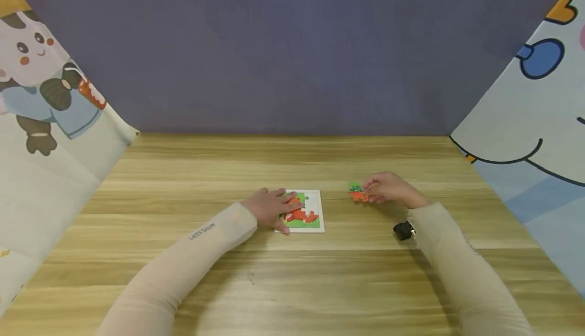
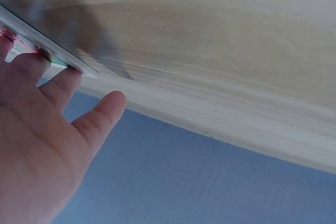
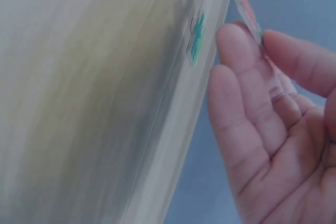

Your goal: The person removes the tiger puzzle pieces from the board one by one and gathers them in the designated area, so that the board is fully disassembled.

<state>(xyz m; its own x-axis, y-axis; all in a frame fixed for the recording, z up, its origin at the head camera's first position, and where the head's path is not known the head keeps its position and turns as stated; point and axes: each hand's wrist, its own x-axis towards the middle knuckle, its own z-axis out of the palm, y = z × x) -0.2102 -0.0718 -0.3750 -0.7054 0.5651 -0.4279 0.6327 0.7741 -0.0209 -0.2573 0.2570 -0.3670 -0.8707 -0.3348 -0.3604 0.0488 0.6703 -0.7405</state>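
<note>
A small square jigsaw puzzle in a white frame [image 1: 322,219] lies on the wooden table. Its fitted pieces [image 1: 299,216] show an orange striped figure on green, and the upper right part is bare white. My left hand [image 1: 271,208] rests on the puzzle's left side with its fingers spread; the left wrist view shows its fingertips at the frame's edge. To the right, my right hand [image 1: 387,188] pinches an orange puzzle piece [image 3: 247,8] between thumb and fingers. A green puzzle piece [image 3: 196,40] lies on the table beneath that hand.
The wooden table [image 1: 228,163] meets a dark purple-blue wall [image 1: 292,52] at the back. Cartoon-printed cloths hang at the left [image 1: 68,138] and right [image 1: 516,118]. A black object [image 1: 403,231] sits by the right sleeve cuff.
</note>
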